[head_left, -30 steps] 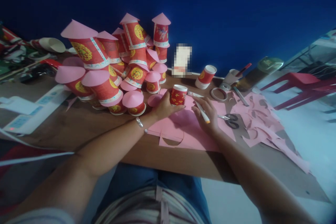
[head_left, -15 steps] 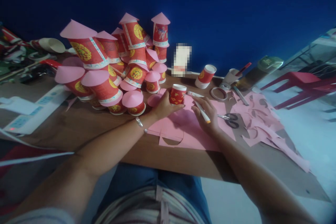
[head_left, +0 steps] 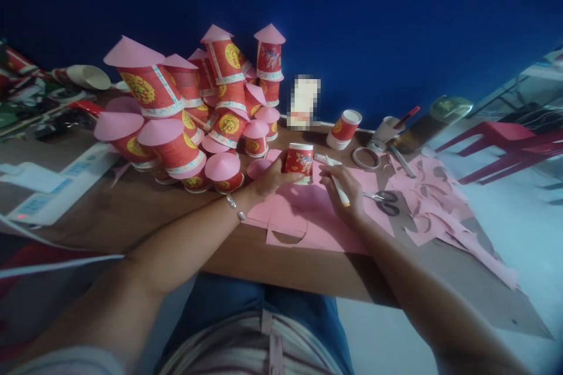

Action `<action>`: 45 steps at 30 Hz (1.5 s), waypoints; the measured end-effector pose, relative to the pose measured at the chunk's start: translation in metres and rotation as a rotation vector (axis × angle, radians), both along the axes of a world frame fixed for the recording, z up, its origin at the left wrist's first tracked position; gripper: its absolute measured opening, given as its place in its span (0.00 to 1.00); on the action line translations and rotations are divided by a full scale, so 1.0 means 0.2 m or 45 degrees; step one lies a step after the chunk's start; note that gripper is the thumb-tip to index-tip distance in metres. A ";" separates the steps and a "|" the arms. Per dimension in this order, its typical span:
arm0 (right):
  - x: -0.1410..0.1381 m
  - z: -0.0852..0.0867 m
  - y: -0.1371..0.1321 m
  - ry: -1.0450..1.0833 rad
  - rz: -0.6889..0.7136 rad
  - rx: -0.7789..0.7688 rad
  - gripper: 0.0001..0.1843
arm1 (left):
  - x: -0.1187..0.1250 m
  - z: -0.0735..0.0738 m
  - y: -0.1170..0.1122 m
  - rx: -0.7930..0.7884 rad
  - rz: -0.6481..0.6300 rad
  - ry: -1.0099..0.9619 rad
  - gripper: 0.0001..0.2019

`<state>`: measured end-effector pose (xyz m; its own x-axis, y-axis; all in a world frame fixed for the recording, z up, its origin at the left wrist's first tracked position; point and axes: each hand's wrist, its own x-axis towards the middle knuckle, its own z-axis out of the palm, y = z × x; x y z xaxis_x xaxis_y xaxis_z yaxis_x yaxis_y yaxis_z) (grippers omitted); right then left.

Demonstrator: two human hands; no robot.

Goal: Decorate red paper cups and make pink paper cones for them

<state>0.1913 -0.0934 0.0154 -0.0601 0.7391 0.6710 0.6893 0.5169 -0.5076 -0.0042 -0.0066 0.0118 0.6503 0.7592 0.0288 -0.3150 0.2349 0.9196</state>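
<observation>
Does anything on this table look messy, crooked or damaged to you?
Yes: pink paper scraps lie in a jumbled heap on the right of the table. Several cone-topped red paper cups lean in their stack, though the wide view may exaggerate that. The single cup in the left hand shows no obvious damage.

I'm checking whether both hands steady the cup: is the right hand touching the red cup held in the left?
Apart. The head view shows a narrow strip of pink paper between the right hand and the red cup.
</observation>
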 end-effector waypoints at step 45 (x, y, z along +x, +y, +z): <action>0.04 -0.08 0.05 -0.147 0.021 -0.086 0.22 | 0.01 -0.02 0.03 -0.171 0.019 -0.177 0.18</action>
